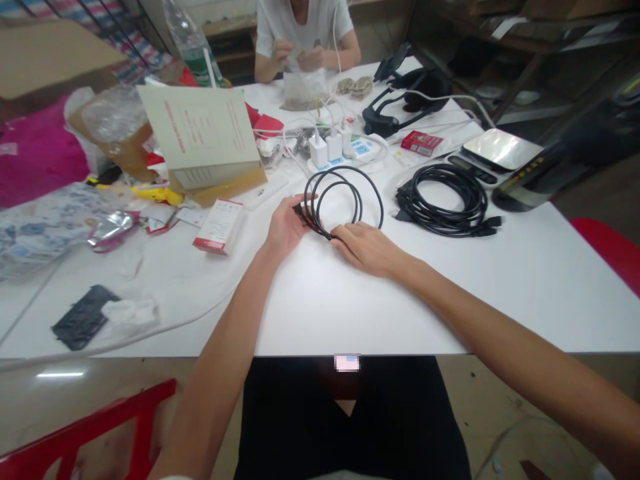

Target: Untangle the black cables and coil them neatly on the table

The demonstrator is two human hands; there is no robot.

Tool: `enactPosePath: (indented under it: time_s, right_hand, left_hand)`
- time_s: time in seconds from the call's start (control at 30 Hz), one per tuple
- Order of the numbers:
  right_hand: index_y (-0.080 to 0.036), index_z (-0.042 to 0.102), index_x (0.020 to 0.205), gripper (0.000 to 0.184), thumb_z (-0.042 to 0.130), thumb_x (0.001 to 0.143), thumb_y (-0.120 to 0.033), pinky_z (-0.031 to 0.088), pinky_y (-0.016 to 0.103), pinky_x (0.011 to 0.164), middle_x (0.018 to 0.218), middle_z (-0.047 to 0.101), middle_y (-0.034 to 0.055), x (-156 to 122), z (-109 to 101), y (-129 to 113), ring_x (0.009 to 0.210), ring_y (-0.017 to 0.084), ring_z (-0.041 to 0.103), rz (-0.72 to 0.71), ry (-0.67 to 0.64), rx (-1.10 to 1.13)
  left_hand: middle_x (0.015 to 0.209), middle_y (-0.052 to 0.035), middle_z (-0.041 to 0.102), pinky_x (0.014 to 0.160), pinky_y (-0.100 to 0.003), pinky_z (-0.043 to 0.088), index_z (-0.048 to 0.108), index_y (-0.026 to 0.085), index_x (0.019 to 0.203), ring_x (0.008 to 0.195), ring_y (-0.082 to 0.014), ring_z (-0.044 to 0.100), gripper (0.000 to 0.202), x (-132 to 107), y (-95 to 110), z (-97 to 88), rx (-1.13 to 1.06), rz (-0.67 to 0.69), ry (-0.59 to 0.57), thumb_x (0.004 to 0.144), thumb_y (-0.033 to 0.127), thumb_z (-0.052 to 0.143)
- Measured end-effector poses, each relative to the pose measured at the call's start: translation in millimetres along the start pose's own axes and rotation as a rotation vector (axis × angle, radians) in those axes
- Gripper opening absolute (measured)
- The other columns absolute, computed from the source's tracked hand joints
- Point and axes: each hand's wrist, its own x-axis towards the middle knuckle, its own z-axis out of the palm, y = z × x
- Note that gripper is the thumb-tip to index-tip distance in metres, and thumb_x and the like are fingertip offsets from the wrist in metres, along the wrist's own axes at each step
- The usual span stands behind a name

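A thin black cable (382, 200) is looped into loose rings just above the white table (320, 307). My left hand (289, 225) holds the rings at their left side, near a black plug end, with the fingers partly hidden behind the loops. At the lower edge of the rings, my right hand (366, 247) pinches the strands together, palm down and close to the table. Right of my hands lies a thicker coiled bundle of black cables (447, 200), its plugs sticking out at the sides.
Behind the loops stands a power strip with white chargers (325, 148). A white and red box (219, 227) and an upright pale booklet (200, 127) are on the left. At the right are a scale (503, 148) and a dark bottle (540, 170). Across the table, a person (307, 40) handles a plastic bag.
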Motion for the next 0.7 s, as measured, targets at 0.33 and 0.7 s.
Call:
enactPosePath:
  time_s: [0.33, 0.7]
  right_hand:
    - [-0.014, 0.067, 0.102, 0.054, 0.035, 0.113, -0.057, 0.035, 0.035, 0.084, 0.113, 0.066, 0.0159, 0.7, -0.5, 0.7, 0.097, 0.023, 0.056, -0.035, 0.091, -0.132]
    - [-0.015, 0.062, 0.071, 0.068, 0.036, 0.113, -0.063, 0.021, 0.032, 0.069, 0.064, 0.056, 0.0034, -15.1, -7.4, -4.7, 0.06, 0.011, 0.039, -0.281, 0.037, 0.023]
  left_hand:
    - [0.089, -0.0089, 0.074, 0.073, -0.033, 0.062, 0.069, 0.016, 0.102, 0.087, -0.0241, 0.077, 0.042, 1.6, 2.9, 0.6, 0.009, -0.039, 0.02, 0.095, 0.057, 0.06]
    - [0.107, -0.0084, 0.078, 0.083, -0.033, 0.066, 0.06, 0.021, 0.129, 0.114, -0.0279, 0.077, 0.06, -1.9, -13.7, 4.0, 0.257, 0.175, -0.024, 0.079, 0.037, 0.09]
